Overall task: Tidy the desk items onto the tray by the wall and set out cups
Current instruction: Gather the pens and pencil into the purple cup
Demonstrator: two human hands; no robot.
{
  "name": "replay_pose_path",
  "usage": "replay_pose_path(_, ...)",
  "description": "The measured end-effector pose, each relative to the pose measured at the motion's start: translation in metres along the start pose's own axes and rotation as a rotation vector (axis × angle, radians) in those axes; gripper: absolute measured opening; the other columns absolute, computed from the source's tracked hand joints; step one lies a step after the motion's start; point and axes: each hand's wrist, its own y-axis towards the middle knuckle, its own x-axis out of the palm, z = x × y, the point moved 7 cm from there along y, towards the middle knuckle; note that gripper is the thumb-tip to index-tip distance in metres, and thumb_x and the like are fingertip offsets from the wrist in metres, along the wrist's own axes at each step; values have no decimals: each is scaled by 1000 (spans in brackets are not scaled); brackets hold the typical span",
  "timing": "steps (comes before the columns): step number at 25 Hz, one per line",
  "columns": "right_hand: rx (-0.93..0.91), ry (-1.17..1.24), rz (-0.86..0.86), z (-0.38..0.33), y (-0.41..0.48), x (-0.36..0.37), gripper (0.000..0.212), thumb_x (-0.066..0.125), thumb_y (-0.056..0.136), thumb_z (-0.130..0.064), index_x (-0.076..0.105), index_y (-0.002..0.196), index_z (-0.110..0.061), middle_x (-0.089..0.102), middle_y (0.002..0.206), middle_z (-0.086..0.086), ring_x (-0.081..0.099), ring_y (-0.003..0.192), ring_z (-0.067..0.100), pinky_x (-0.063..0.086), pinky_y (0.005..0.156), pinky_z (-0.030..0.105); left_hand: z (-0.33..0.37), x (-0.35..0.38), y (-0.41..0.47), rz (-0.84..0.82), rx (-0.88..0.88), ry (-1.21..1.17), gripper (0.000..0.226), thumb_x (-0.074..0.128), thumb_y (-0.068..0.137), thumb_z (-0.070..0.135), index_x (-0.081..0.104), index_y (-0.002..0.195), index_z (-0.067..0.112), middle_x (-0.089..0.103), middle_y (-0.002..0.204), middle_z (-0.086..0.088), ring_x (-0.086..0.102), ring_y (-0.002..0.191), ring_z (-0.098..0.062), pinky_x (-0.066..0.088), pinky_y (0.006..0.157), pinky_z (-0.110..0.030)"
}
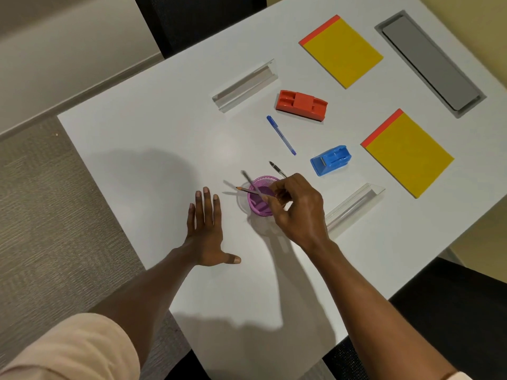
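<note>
A purple mesh cup point(259, 197) stands on the white desk point(137, 138). My right hand point(297, 209) is over its right rim, fingers shut on two thin pens point(251, 187) that slant up and left across the cup's mouth. A black pen point(277, 169) lies just behind the hand. My left hand point(205, 229) rests flat on the desk left of the cup, fingers spread, holding nothing. A blue pen point(281, 135) lies farther back. No tray by a wall is in view.
A red tape dispenser point(301, 105) and a blue stapler-like block point(331, 159) sit beyond the cup. Two yellow notepads point(343, 52) point(408, 153) lie at the right. Two clear acrylic holders point(244, 86) point(354, 208), a grey cable hatch point(430, 63), black chairs around the desk.
</note>
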Motion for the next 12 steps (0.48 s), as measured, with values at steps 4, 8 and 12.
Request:
replay_pose_path(4, 102, 56, 233, 27, 6, -24, 6, 76, 90, -10, 72, 88, -15, 68, 86, -3, 67, 72, 12, 59, 67, 37, -1, 3, 2, 38, 18, 16, 178, 66, 51, 101, -42, 156, 6, -54, 161, -20, -52, 149, -43, -19, 128, -63)
replay_pose_path(8, 235, -151, 163, 71, 35, -19, 4, 73, 91, -10, 71, 88, -12, 70, 84, 3, 64, 74, 21, 58, 72, 46, -1, 3, 2, 77, 19, 7, 178, 65, 50, 102, -42, 156, 6, -53, 162, -21, -50, 151, -43, -18, 128, -63)
replay_pose_path(12, 248, -253, -89, 96, 52, 17, 9, 75, 94, -20, 72, 100, -13, 70, 96, 2, 65, 83, 21, 59, 76, 46, -1, 0, 0, 75, 14, 10, 176, 62, 53, 102, -41, 155, 4, -54, 161, -22, -50, 150, -43, -21, 128, -60)
